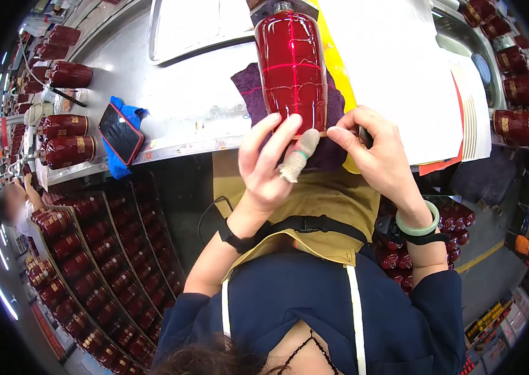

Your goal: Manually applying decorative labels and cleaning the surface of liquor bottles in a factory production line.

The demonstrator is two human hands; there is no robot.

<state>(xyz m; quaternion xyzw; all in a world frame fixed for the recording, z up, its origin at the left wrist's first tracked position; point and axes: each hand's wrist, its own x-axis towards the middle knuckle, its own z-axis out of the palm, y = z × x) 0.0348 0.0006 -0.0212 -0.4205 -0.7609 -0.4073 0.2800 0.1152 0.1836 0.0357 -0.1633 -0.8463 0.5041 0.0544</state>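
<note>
A dark red glossy bottle (292, 69) lies on its side on a purple cloth (249, 87), its neck pointing away from me. Bright red light lines cross its surface. My left hand (271, 159) is at its near end: two fingertips press on the glass, and a digit in a knitted finger cover (300, 155) touches the lower rim. My right hand (374, 147) is closed at the right corner of that same end, thumb and forefinger pinched together. Something dark shows inside its curled fingers, too hidden to name.
A phone (121, 133) rests on a blue cloth (116, 164) at the table's left edge. White sheets (395, 75) and a yellow strip (339, 62) lie right of the bottle. A metal tray (153, 37) stands behind. Red jars (68, 150) line both sides; racks (111, 262) hold more below left.
</note>
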